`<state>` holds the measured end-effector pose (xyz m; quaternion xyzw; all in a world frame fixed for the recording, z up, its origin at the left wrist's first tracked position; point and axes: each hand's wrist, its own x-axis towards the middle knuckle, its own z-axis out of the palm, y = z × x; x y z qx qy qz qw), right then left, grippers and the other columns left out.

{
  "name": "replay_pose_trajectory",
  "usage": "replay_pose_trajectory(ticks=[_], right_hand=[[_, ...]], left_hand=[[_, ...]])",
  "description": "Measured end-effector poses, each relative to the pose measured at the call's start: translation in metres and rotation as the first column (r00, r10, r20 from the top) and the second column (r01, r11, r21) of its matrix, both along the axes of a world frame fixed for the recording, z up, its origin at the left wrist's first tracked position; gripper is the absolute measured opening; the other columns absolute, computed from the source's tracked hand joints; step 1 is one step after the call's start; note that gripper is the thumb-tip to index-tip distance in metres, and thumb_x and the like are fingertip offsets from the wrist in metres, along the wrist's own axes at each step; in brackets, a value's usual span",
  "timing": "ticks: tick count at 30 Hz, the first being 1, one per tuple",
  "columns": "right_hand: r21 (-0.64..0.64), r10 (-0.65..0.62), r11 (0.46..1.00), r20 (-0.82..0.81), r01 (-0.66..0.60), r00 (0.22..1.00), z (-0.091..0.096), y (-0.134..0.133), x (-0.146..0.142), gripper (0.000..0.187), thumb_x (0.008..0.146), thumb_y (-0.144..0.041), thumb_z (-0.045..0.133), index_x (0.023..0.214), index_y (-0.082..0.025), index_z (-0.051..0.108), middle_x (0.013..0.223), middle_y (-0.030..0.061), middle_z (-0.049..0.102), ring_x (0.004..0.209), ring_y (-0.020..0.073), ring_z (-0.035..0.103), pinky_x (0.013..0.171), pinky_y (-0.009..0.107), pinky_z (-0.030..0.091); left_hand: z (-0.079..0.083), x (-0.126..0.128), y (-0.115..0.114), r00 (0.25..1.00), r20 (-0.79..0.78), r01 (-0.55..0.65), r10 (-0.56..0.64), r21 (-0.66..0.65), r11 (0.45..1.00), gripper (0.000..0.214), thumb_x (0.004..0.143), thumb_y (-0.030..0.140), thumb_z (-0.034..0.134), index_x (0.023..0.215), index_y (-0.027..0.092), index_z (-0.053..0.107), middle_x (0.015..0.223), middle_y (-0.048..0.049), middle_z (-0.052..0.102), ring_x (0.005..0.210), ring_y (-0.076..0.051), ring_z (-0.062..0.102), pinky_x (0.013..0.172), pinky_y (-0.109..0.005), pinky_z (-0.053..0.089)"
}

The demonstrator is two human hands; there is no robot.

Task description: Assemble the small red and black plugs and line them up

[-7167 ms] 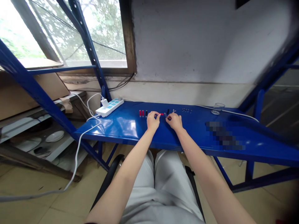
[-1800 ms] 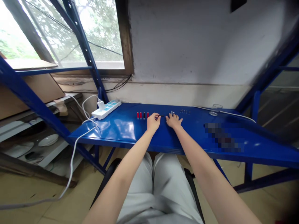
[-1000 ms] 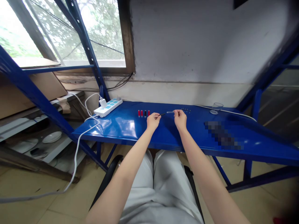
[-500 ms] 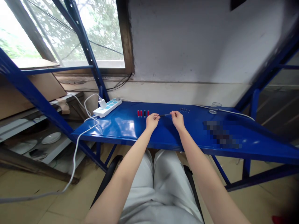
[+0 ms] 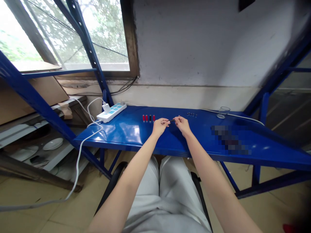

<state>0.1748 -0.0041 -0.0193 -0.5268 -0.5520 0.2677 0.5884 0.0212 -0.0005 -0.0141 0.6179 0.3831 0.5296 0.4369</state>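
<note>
Over the blue table (image 5: 126, 129), my left hand (image 5: 159, 127) and my right hand (image 5: 183, 125) pinch a thin black pen (image 5: 172, 120) from its two ends. Only a short dark stretch of it shows between my fingertips; the rest is covered by my fingers. Just left of my left hand stands a row of small red caps (image 5: 146, 118) with a black cap (image 5: 150, 118) among them, all with clear lower ends. Behind my right hand lie several tiny metallic pieces (image 5: 191, 114), too small to make out.
A white power strip (image 5: 111, 112) with a plugged-in adapter sits at the table's left end, its cord hanging over the edge. Toward the right are a clear glass (image 5: 223, 112), a white cable (image 5: 245, 117) and a blurred-out dark object (image 5: 229, 139). Blue posts frame both sides.
My hands have drawn closer together along the pen, the right one shifting left. Its clear section, visible between them before, is now covered.
</note>
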Motion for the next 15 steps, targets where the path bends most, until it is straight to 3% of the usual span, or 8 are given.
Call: replay_pose_trajectory(ticks=[5, 11, 15], right_hand=[[-0.009, 0.065, 0.998, -0.064, -0.066, 0.996, -0.001, -0.001, -0.003, 0.038, 0.068, -0.052, 0.054, 0.076, -0.015, 0.061, 0.052, -0.0038, 0.045, 0.046, 0.0083, 0.038, 0.045, 0.023, 0.03], [-0.014, 0.066, 0.998, -0.143, -0.069, 0.988, 0.001, -0.002, -0.006, 0.042, 0.066, -0.057, 0.056, 0.073, -0.016, 0.059, 0.05, -0.0046, 0.044, 0.043, 0.0075, 0.036, 0.043, 0.023, 0.029], [-0.015, 0.064, 0.998, -0.143, -0.067, 0.988, 0.005, -0.005, -0.008, 0.039, 0.07, -0.057, 0.053, 0.066, -0.018, 0.053, 0.049, -0.0039, 0.044, 0.041, 0.0073, 0.035, 0.042, 0.023, 0.029]], left_hand=[[0.003, 0.002, -0.005, 0.998, -0.068, -0.008, 0.01, 0.021, 1.0, 0.012, 0.073, 0.017, 0.063, 0.084, 0.011, 0.063, 0.074, -0.008, 0.069, 0.061, -0.012, 0.065, 0.065, -0.026, 0.053], [0.002, 0.005, -0.001, 0.999, -0.042, 0.003, -0.001, 0.059, 0.998, 0.015, 0.074, 0.018, 0.063, 0.085, 0.01, 0.064, 0.075, -0.0085, 0.068, 0.064, -0.013, 0.065, 0.068, -0.027, 0.053], [0.022, 0.005, 0.008, 0.982, -0.186, 0.028, 0.003, 0.163, 0.986, 0.014, 0.076, 0.018, 0.059, 0.087, 0.011, 0.065, 0.075, -0.008, 0.069, 0.066, -0.014, 0.065, 0.07, -0.027, 0.051]])
